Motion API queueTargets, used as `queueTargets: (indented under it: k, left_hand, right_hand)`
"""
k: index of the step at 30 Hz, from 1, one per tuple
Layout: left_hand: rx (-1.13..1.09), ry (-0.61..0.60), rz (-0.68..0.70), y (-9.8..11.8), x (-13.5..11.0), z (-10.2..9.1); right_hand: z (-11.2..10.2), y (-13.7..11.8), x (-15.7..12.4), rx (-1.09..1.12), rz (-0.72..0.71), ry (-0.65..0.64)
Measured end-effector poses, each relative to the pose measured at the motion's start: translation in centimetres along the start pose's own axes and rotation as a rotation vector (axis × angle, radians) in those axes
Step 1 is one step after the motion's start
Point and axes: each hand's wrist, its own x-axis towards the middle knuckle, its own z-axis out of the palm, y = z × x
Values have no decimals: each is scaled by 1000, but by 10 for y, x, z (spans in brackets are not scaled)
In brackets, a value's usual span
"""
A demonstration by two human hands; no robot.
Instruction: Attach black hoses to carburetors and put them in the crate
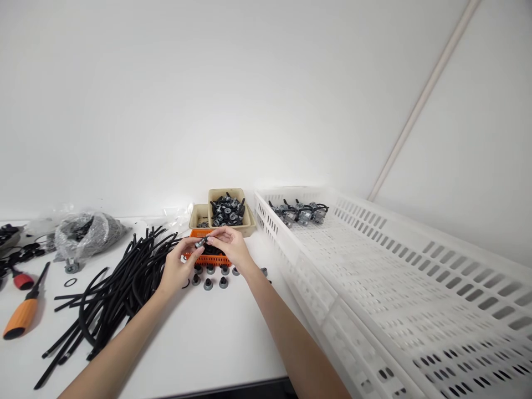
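Head view of a white surface (216, 338) against a white wall. The left hand (177, 270) and right hand (230, 247) meet above a small orange basket (206, 257); together they pinch a small grey-and-black fitting (201, 241) between the fingertips, held just clear of the basket's near rim. Each hand is closed on this fitting, the left from below, the right from above. Just in front of the basket, a loose cluster of dark round caps (210, 275) lies on the surface. Behind the basket stand two beige trays (248, 221), the larger holding black and grey parts. To the left, a pile of black tubes (120, 277), a clear plastic bag (85, 233) and an orange-handled screwdriver (25, 313). To the right, a long white perforated crate (374, 288) with a few assembled pieces (299, 212) at its far end.
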Motion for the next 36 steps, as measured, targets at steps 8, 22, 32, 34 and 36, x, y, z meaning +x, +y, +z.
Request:
queueTargets:
  k: [8, 22, 32, 34, 36]
  left_hand:
    - [1, 11, -7, 4, 0, -1]
    - [-151, 34, -1, 11, 8, 2]
    - [-151, 43, 20, -2, 22, 6]
    - [-155, 41, 18, -3, 23, 6]
    - [-152, 37, 18, -3, 24, 6]
  right_hand:
    - [-3, 5, 1, -8, 0, -27]
    - [-3, 3, 9, -80, -5, -33]
    - [-3, -2, 22, -175, 30, -27]
    - [-3, -2, 23, -187, 26, -27]
    - [-4, -3, 24, -204, 17, -27]
